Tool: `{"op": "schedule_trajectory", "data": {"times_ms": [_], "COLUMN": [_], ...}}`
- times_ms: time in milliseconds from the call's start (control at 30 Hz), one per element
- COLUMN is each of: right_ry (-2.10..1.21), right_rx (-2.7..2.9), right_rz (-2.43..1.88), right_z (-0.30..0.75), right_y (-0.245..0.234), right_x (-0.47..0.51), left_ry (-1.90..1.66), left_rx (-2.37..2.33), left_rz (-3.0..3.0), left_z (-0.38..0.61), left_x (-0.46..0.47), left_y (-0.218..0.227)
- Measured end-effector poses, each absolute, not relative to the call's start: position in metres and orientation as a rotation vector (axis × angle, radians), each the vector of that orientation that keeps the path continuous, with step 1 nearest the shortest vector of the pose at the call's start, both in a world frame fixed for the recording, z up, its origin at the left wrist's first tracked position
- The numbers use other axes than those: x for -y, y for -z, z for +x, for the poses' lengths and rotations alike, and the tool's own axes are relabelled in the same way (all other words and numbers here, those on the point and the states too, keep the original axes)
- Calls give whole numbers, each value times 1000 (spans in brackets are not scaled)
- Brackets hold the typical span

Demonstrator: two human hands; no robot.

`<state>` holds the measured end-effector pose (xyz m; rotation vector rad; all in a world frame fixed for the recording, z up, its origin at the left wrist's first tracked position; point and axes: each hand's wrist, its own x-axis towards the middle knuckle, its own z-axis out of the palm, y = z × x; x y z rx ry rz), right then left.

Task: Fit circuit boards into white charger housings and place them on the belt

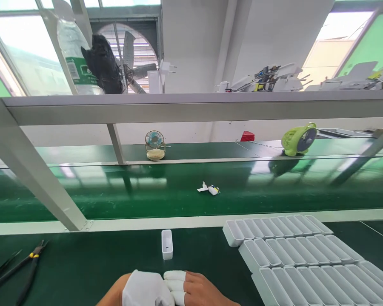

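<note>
On the green bench (83, 272), hands meet near a white case (167, 244).

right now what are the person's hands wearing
The left hand is covered by a white fabric glove, with no sleeve showing on the bare forearm behind it. The right hand has no glove, only short white finger covers capping the fingertips that show. No rings, watch or markings are visible. Both hands are cut off by the bottom edge of the picture.

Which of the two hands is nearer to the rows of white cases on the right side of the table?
The right hand. It lies just left of the white cases, with bare green table between them. The left hand, in a white glove, touches the right one and sits farther left.
</note>
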<state>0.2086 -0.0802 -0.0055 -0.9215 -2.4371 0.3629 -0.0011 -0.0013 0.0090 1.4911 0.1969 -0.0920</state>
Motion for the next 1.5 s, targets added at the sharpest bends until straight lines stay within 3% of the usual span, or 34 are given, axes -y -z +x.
{"op": "schedule_trajectory", "data": {"times_ms": [233,400,667,967,1100,1267,1500], "right_ry": [-375,-233,-14,-247,-304,-397,-731], "right_rx": [2551,2431,2148,1972,1885,1838,2003], "right_rz": [-878,-993,-1979,-2420,-2426,-2294,-1865], "right_z": [213,214,263,266,254,256,265], "right_y": [-20,-40,-137,-98,-88,-108,-140], "right_x": [86,90,6,-108,-127,-119,14], "left_ry": [61,134,125,100,118,125,123], "left_rx": [-269,-366,-122,-65,-21,-4,-53], "left_rz": [1683,1503,1021,939,916,936,1018], "left_z": [-2,-1,10,13,16,15,6], "left_x": [-10,-2,17,14,11,9,10], "left_y": [-7,-13,-34,-23,-15,-18,-32]}}
